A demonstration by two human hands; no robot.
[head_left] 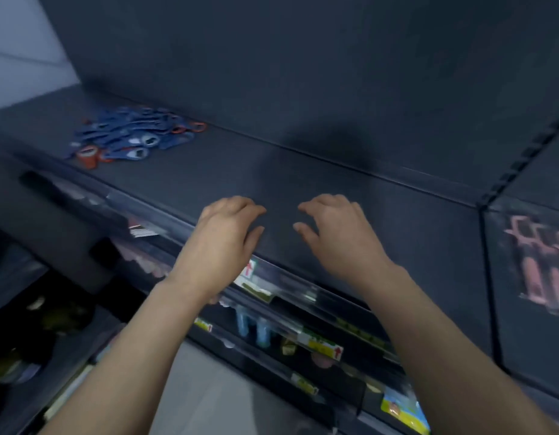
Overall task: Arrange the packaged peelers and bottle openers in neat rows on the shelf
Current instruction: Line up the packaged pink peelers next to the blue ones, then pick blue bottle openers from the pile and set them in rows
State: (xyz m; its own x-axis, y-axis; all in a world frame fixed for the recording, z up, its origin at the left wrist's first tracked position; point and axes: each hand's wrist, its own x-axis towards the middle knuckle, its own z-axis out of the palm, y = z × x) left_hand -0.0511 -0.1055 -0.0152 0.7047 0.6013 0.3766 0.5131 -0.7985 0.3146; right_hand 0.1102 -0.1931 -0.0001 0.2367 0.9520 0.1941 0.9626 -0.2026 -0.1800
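Observation:
A loose heap of packaged blue and red bottle openers and peelers (137, 136) lies at the far left of the dark shelf (319, 189). My left hand (225, 233) and my right hand (331, 230) hover side by side over the shelf's front middle, fingers loosely curled, holding nothing. Both hands are well to the right of the heap and apart from it. The frame is blurred, so single packages are hard to tell apart.
The shelf's front edge carries a clear price rail (272, 277) with tags. Lower shelves hold small goods, among them blue tubes (253, 328). A dark back panel (303, 73) rises behind. Pink packaged items (542, 271) hang on the neighbouring unit at right.

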